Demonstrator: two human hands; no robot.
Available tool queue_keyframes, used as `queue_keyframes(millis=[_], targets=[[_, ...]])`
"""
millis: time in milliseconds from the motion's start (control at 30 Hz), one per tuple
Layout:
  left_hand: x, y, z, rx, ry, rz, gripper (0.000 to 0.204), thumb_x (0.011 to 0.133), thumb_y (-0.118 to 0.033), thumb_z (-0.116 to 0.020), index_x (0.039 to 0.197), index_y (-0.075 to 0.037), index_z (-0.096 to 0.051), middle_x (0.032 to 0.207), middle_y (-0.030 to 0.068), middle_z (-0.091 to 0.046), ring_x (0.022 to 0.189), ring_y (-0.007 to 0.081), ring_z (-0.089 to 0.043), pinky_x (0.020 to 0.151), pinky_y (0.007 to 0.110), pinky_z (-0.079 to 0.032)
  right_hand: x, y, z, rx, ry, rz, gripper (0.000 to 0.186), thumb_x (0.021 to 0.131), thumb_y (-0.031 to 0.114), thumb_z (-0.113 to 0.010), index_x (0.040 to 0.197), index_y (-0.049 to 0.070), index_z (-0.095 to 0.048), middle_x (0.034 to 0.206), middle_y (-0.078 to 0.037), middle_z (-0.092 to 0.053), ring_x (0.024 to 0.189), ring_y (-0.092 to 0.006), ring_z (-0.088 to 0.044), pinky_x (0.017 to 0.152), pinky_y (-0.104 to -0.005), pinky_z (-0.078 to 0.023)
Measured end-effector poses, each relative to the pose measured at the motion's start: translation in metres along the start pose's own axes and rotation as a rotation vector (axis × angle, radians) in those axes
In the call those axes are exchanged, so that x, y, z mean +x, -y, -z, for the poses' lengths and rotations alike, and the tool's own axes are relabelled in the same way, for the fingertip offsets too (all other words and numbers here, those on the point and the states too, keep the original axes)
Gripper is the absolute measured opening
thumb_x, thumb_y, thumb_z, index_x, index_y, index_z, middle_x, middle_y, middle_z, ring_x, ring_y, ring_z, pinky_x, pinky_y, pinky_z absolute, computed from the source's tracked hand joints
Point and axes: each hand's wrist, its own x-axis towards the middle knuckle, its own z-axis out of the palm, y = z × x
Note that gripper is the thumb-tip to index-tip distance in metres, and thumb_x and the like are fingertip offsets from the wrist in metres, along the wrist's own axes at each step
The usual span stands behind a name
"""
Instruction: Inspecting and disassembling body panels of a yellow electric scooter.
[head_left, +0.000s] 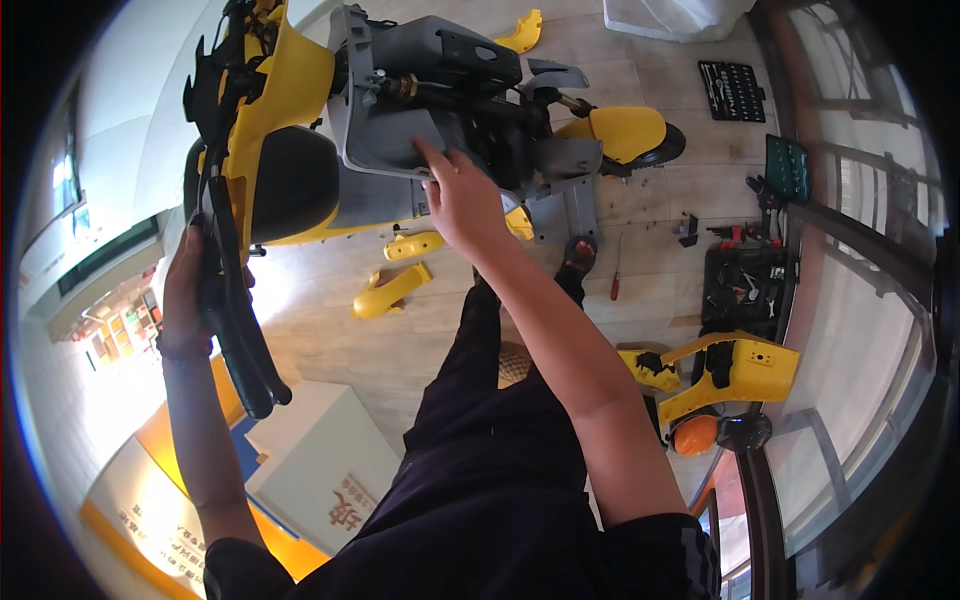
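Observation:
A yellow and grey scooter (300, 75) with its inner frame exposed stands in front of me. My left hand (185, 290) is wrapped round its black handlebar grip (225, 300), beside the brake lever; part of the fingers is hidden behind it. My right hand (462, 205) is over the grey plastic panel (385, 140) with the index finger stretched out toward its surface; whether the fingertip touches cannot be made out. I see nothing held in that hand. Dark frame parts (500, 130) lie just beyond it, partly blurred.
Yellow body panels (390, 290) lie on the wooden floor, with a larger yellow panel (745, 370) at the right. Nearby are a screwdriver (615, 283), an open tool case (740, 290), a socket set (731, 92) and an orange round object (694, 436). A white box (320, 460) stands lower left.

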Motion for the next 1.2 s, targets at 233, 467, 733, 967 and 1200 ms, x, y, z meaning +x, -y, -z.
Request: queue_keyframes(millis=[233, 467, 733, 967, 1200], targets=[[0.0, -0.002, -0.002, -0.08, 0.004, 0.019, 0.032, 0.099, -0.036, -0.039, 0.11, -0.009, -0.05, 0.078, 0.0062, -0.061, 0.059, 0.0145, -0.063, 0.051, 0.025, -0.053, -0.059, -0.043, 0.026, -0.162, -0.192, 0.01, 0.053, 0.078, 0.004, -0.063, 0.127, 0.005, -0.043, 0.114, -0.019, -0.05, 0.108, -0.0349, -0.051, 0.09, -0.0417, -0.044], [0.007, 0.004, -0.001, -0.278, 0.129, -0.097, 0.037, 0.099, -0.033, -0.043, 0.126, -0.008, -0.045, 0.089, 0.0034, -0.061, 0.065, 0.0099, -0.062, 0.054, 0.024, -0.054, -0.196, -0.172, 0.063, -0.354, 0.077, -0.448, 0.029, 0.08, 0.014, -0.059, 0.108, 0.003, -0.059, 0.104, -0.02, -0.058, 0.096, -0.0382, -0.057, 0.081, -0.0443, -0.047], [0.014, 0.01, 0.013, -0.403, 0.326, -0.075, 0.037, 0.097, -0.033, -0.046, 0.124, -0.008, -0.042, 0.091, 0.0103, -0.062, 0.062, 0.0196, -0.063, 0.049, 0.031, -0.054, -0.408, -0.283, 0.165, -0.904, 1.117, -0.564, 0.014, 0.078, 0.016, -0.058, 0.078, 0.005, -0.065, 0.078, -0.012, -0.064, 0.076, -0.0303, -0.062, 0.067, -0.0387, -0.051], [0.003, 0.048, 0.044, -0.385, 0.14, -0.091, 0.041, 0.098, -0.039, -0.041, 0.125, -0.008, -0.043, 0.091, 0.0084, -0.056, 0.068, 0.0154, -0.059, 0.057, 0.029, -0.053, -0.44, -0.262, 0.152, -0.307, 0.477, -1.049, 0.021, 0.082, 0.026, -0.059, 0.08, 0.006, -0.063, 0.081, -0.012, -0.063, 0.079, -0.0251, -0.064, 0.065, -0.0364, -0.052], [-0.023, 0.191, 0.055, -0.21, 0.318, 0.004, 0.038, 0.097, -0.036, -0.039, 0.113, -0.004, -0.051, 0.088, 0.0089, -0.057, 0.058, 0.0143, -0.058, 0.052, 0.027, -0.049, -0.388, -0.15, 0.115, 0.3, -0.049, -1.296, 0.01, 0.086, 0.014, -0.048, 0.079, 0.011, -0.054, 0.071, -0.002, -0.054, 0.065, -0.0162, -0.06, 0.05, -0.0319, -0.045]])
